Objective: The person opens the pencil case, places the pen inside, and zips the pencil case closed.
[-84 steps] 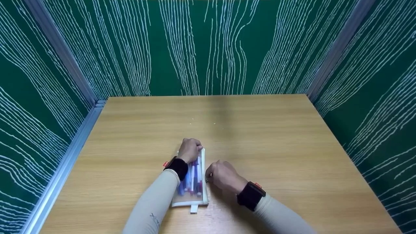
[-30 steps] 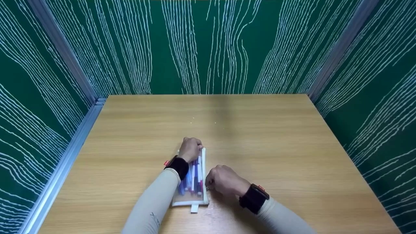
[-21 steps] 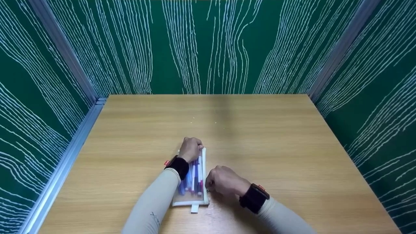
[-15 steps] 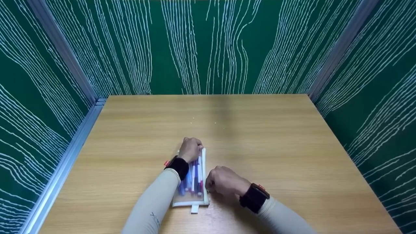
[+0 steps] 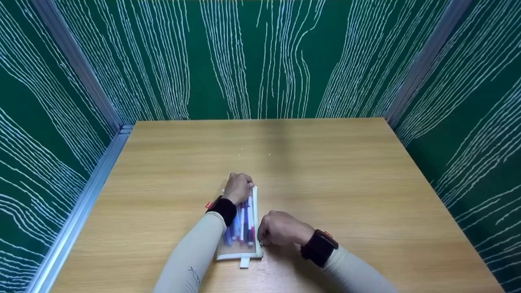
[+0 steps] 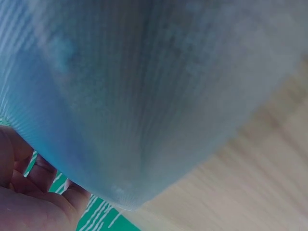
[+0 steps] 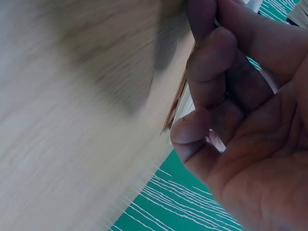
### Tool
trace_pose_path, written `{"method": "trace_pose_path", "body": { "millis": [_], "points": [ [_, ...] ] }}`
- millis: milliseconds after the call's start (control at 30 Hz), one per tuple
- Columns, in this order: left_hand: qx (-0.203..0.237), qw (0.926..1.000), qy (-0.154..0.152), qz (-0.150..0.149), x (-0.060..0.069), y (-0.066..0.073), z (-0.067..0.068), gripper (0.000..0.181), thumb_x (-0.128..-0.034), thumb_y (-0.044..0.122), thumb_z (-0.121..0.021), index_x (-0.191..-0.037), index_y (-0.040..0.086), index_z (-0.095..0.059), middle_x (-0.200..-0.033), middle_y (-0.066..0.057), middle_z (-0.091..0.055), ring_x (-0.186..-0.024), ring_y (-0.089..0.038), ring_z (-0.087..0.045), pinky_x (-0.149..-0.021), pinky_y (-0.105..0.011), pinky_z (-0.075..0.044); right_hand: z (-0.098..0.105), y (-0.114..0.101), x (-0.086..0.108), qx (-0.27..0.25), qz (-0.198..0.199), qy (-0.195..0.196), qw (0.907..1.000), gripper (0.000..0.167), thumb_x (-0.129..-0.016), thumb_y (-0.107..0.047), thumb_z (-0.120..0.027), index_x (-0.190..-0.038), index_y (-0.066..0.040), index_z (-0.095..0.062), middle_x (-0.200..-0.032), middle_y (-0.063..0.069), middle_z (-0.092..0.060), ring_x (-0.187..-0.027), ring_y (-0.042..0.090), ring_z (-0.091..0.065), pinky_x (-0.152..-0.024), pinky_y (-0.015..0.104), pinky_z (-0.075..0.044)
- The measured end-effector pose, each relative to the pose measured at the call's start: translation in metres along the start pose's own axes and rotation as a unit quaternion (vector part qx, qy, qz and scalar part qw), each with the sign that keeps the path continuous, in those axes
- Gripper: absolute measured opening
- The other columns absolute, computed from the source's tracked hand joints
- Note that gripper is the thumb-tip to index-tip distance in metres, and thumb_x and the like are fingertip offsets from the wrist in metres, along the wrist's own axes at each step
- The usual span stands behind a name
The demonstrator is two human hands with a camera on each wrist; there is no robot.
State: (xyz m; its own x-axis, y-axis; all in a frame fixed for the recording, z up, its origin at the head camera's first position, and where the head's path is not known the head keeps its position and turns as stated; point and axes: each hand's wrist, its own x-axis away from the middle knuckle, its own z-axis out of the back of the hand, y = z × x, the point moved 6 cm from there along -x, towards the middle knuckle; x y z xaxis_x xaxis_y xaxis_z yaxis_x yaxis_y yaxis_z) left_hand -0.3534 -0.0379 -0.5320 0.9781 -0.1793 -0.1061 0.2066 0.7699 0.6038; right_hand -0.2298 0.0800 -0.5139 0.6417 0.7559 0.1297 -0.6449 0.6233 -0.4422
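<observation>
A see-through pencil case (image 5: 238,250) with pale edging lies lengthwise on the table, with several pens and markers (image 5: 246,226) visible inside. My left hand (image 5: 239,188) grips its far end with curled fingers; in the left wrist view, the translucent case wall (image 6: 144,96) covers most of the picture. At the right edge of the case, my right hand (image 5: 282,228) has its fingertips together on a small zipper pull (image 5: 261,244), mostly hidden by the fingers. The right wrist view shows curled fingers (image 7: 190,127) beside the case edge.
The wooden table (image 5: 346,171) has a few tiny white specks beyond the left hand. Green panels (image 5: 329,53) with white lines stand at the back and sides, joined by metal posts. A short white tab (image 5: 244,263) sticks out from the case's near end.
My right hand has slid a little toward me along the case's right edge. The left hand has kept its hold at the far end, and the case has barely moved.
</observation>
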Motion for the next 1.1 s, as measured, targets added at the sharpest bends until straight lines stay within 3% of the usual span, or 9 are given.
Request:
{"method": "trace_pose_path", "body": {
  "millis": [400,633,867,1100],
  "points": [
    [0.000,0.9999,-0.006,0.013,0.0006,0.0009,0.0009,0.015,-0.0875,-0.001,-0.070,-0.077,0.008,-0.077,-0.082,-0.007,-0.070,-0.096,-0.033,-0.059,-0.087,-0.044,-0.051,-0.0024,-0.0021,0.0028,-0.034,0.002,-0.034,0.9988,0.017,-0.078,-0.006,-0.084,-0.081,-0.023,-0.081,-0.079,-0.018,-0.072,-0.070,-0.002,-0.058,-0.072,0.019,-0.049],
    [0.010,0.9989,-0.021,0.040,-0.0005,-0.0010,-0.0004,0.016,-0.0925,0.005,-0.070,-0.078,0.008,-0.076,-0.085,-0.009,-0.066,-0.098,-0.030,-0.056,-0.087,-0.042,-0.051,-0.0028,-0.0046,0.0045,-0.049,0.017,-0.045,0.9977,0.017,-0.079,-0.006,-0.084,-0.081,-0.022,-0.082,-0.079,-0.017,-0.073,-0.070,-0.004,-0.059,-0.072,0.018,-0.049],
    [-0.012,0.9994,-0.023,0.024,0.0006,0.0020,0.0001,0.018,-0.0932,0.002,-0.066,-0.079,0.007,-0.076,-0.082,-0.006,-0.072,-0.101,-0.033,-0.059,-0.091,-0.041,-0.051,-0.0055,-0.0036,0.0046,-0.038,0.023,-0.052,0.9977,0.021,-0.077,-0.001,-0.081,-0.080,-0.022,-0.082,-0.078,-0.017,-0.073,-0.067,-0.005,-0.058,-0.067,0.015,-0.048],
    [-0.011,0.9996,-0.017,0.022,0.0018,0.0030,0.0008,0.018,-0.0925,0.003,-0.067,-0.078,0.007,-0.076,-0.082,-0.007,-0.071,-0.100,-0.034,-0.058,-0.090,-0.042,-0.051,-0.0067,-0.0035,0.0054,-0.038,0.008,-0.068,0.9969,0.021,-0.077,-0.004,-0.083,-0.083,-0.024,-0.082,-0.081,-0.018,-0.074,-0.071,-0.004,-0.060,-0.071,0.017,-0.050]
  ]
}}
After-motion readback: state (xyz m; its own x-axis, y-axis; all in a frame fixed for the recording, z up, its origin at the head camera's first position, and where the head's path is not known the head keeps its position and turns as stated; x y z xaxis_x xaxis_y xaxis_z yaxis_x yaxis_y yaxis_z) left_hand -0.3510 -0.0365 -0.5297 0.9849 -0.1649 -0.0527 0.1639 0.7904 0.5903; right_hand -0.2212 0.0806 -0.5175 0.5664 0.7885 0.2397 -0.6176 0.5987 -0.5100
